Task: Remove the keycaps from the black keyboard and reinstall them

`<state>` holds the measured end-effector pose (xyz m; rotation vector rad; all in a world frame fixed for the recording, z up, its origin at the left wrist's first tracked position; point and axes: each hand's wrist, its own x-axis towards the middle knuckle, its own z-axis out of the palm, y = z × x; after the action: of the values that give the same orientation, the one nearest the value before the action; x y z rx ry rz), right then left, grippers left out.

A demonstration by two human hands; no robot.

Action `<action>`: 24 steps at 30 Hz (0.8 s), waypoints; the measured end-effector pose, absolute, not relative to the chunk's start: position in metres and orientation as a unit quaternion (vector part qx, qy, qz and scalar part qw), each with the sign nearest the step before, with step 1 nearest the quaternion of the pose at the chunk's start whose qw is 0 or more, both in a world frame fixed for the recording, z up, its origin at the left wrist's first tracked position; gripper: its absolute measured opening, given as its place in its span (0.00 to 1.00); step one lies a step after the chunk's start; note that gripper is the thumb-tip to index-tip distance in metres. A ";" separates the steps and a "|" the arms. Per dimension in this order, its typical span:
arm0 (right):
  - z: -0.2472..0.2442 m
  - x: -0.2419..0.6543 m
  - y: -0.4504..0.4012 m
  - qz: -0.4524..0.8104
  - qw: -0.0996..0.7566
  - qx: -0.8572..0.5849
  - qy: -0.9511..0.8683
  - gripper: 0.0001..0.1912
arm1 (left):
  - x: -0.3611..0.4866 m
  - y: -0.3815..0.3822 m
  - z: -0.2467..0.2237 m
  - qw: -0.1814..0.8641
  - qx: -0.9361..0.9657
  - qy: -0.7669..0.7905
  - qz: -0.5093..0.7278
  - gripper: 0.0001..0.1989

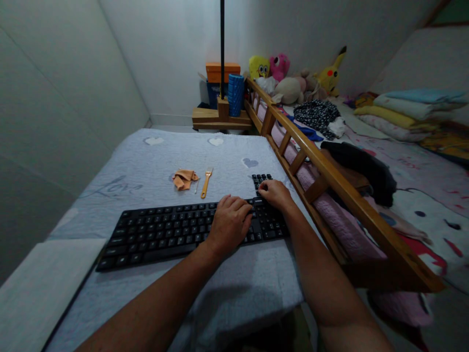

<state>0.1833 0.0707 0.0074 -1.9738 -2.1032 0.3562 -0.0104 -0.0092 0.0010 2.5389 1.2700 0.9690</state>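
A black keyboard lies on a table with a pale blue cloth. My left hand rests over its right-centre keys, fingers spread a little and curved, with nothing held. Just beyond the keyboard's right part is a small group of loose black keycaps. My right hand is at these keycaps, thumb and forefinger pinched together; what they hold, if anything, is too small to name. Behind the keyboard lie an orange cloth, a cotton swab and a brush with a yellow handle.
A wooden bed rail runs along the table's right side. Beyond it, a bed holds clothes, folded bedding and plush toys. A black pole and a blue roller stand behind the table.
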 end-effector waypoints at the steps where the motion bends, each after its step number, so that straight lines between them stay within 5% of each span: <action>1: 0.008 0.183 0.070 0.119 0.113 -0.676 -0.718 0.09 | -0.011 -0.009 0.001 0.072 0.845 0.421 0.321 0.07; 24: 0.004 0.178 0.062 0.064 0.118 -0.714 -0.687 0.07 | -0.011 -0.011 0.001 0.072 0.854 0.413 0.307 0.07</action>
<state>0.1775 0.0621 0.0041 -2.0889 -2.0115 0.1867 -0.0112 -0.0112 0.0013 2.5681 1.2408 0.9233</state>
